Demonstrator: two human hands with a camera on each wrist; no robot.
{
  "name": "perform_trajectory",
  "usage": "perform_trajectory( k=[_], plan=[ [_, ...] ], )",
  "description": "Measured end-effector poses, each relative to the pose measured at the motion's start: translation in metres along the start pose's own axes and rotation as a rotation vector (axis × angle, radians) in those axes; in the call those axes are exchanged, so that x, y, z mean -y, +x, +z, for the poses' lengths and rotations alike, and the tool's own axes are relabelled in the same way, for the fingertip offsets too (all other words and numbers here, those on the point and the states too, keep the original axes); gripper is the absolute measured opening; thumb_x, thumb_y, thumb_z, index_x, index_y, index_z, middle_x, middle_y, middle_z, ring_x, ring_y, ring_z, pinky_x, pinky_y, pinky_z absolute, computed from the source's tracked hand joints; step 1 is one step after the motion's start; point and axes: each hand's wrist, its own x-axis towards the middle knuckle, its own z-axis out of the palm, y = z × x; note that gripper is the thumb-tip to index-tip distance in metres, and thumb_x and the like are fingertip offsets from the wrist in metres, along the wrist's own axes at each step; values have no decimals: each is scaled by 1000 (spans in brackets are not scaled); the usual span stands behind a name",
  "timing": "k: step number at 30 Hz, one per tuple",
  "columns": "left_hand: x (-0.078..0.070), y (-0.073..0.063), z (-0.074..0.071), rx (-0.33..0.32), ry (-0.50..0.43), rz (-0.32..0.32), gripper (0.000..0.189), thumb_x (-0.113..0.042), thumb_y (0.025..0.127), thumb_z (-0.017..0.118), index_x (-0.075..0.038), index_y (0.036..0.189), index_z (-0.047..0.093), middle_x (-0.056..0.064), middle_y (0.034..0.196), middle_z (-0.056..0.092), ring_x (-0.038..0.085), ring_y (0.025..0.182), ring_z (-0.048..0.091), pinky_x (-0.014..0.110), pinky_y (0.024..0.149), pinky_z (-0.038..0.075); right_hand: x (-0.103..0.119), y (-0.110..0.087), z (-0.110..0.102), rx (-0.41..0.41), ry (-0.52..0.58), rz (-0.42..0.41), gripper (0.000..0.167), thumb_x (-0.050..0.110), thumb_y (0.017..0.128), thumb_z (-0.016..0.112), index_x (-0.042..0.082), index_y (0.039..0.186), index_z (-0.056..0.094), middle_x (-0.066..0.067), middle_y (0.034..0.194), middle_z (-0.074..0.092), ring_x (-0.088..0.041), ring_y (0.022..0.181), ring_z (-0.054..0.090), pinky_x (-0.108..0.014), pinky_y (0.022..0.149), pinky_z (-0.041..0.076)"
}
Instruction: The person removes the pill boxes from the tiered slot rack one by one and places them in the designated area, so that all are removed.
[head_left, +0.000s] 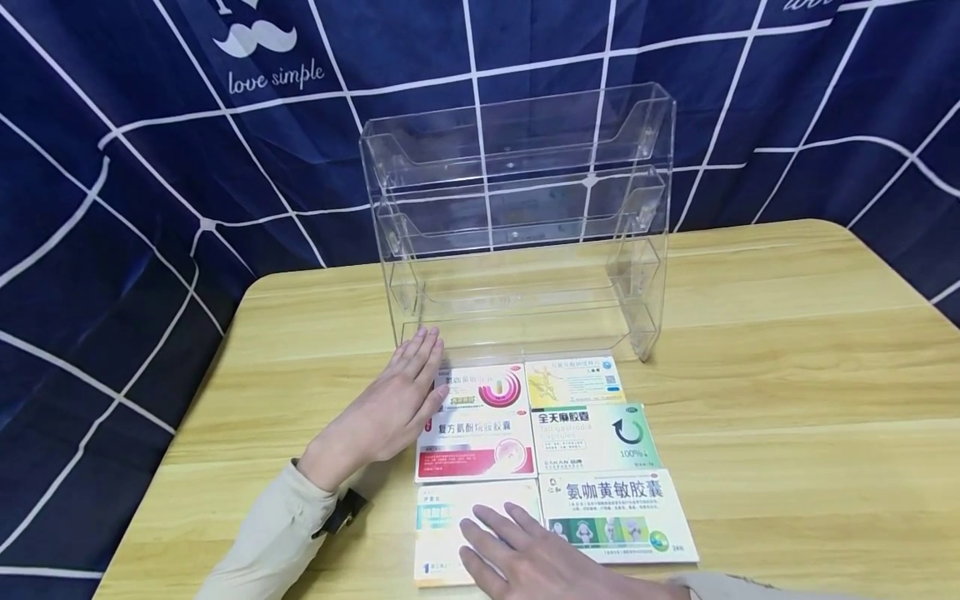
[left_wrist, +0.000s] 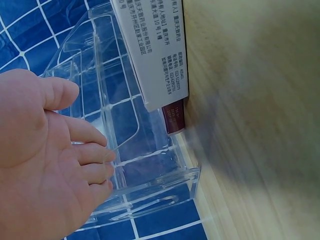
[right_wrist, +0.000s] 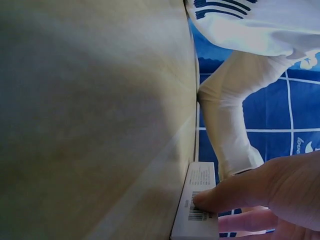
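Medicine boxes lie flat in two columns. My left hand (head_left: pixel 397 400) lies along the left column with fingers straight, beside a white box with a pink ring (head_left: pixel 498 385) and a white-and-red box (head_left: pixel 472 462). In the left wrist view the left palm (left_wrist: pixel 45 155) holds nothing. My right hand (head_left: pixel 532 554) rests its extended fingers on a white-and-teal box (head_left: pixel 442 546). In the right wrist view, the right thumb (right_wrist: pixel 220 197) touches the barcode side of a white box (right_wrist: pixel 192 225). The right column has a yellow-and-white box (head_left: pixel 573 382), a green-and-white box (head_left: pixel 585 442) and a larger white box (head_left: pixel 622 496).
A clear tiered plastic rack (head_left: pixel 517 333) stands upright just behind the boxes. The wooden table (head_left: pixel 787 350) extends to both sides. Dark blue cloth with white lines (head_left: pixel 420 50) hangs behind and beside it.
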Motion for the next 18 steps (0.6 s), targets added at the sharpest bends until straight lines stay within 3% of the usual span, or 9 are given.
perform_trajectory(
  k=[9, 18],
  plan=[
    [1, 0, -1, -3, -9, 0, 60, -31, 105, 32, 8, 149, 20, 18, 159, 6, 32, 147, 3, 43, 120, 6, -1, 0, 0, -17, 58, 58, 60, 57, 98, 40, 9, 123, 65, -12, 127, 60, -24, 121, 55, -35, 94, 52],
    [1, 0, -1, 5, -12, -3, 60, -30, 105, 32, 8, 149, 18, 19, 159, 6, 32, 147, 4, 43, 120, 7, -1, 0, -3, -124, 26, 78, 60, 57, 96, 45, 5, 114, 69, -13, 120, 63, -24, 112, 61, -32, 87, 55]
  ],
)
